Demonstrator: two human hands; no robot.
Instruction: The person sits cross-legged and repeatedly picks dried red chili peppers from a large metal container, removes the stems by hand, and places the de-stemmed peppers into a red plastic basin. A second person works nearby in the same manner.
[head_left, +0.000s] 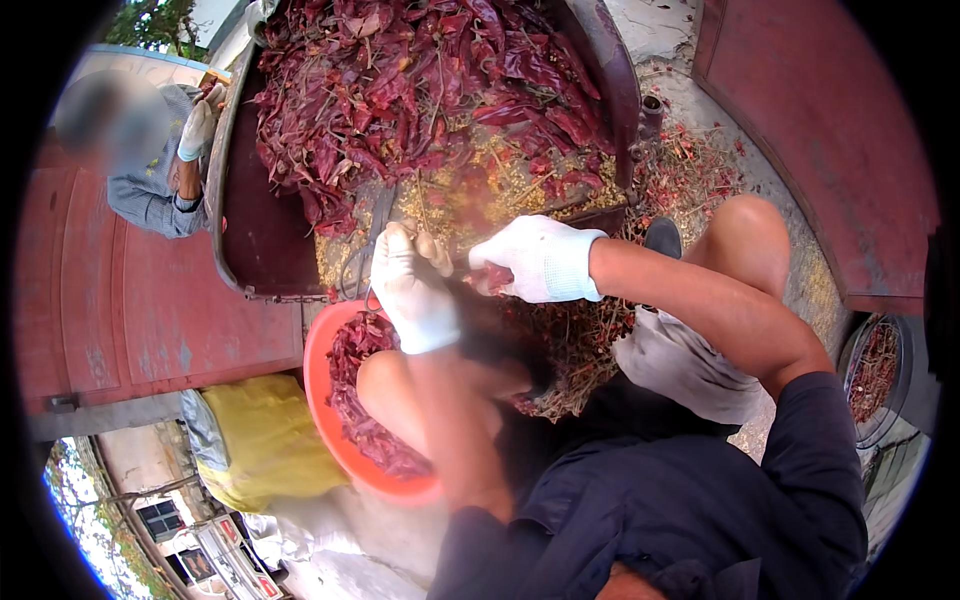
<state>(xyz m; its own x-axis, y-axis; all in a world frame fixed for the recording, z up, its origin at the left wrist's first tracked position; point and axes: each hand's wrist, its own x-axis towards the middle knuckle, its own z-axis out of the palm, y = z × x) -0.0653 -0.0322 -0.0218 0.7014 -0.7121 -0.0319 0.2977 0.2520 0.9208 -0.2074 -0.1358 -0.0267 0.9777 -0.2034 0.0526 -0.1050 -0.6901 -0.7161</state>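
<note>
My left hand (409, 281), in a white work glove, is raised in front of the cart bed's near edge with its fingers curled. A thin dry stem (421, 199) shows just above its fingertips; whether the hand holds it is unclear. Beside that hand, a pair of scissors (354, 271) lies at the edge, its handles partly hidden by the glove. My right hand (531, 259), also gloved, is closed around a piece of dried red chili pepper (495, 279). Beyond both hands, a heap of dried red chili peppers (390, 97) fills the cart bed (277, 259), with loose yellow seeds (450, 176) nearer me.
A red plastic basin (319, 375) of chilies stands by my left leg. Stems and scraps (581, 352) pile up between my legs. At left, a co-worker's gloved hand (196, 131) is at the cart's side. A yellow sack (270, 442) and a tub (900, 375) of stems stand nearby.
</note>
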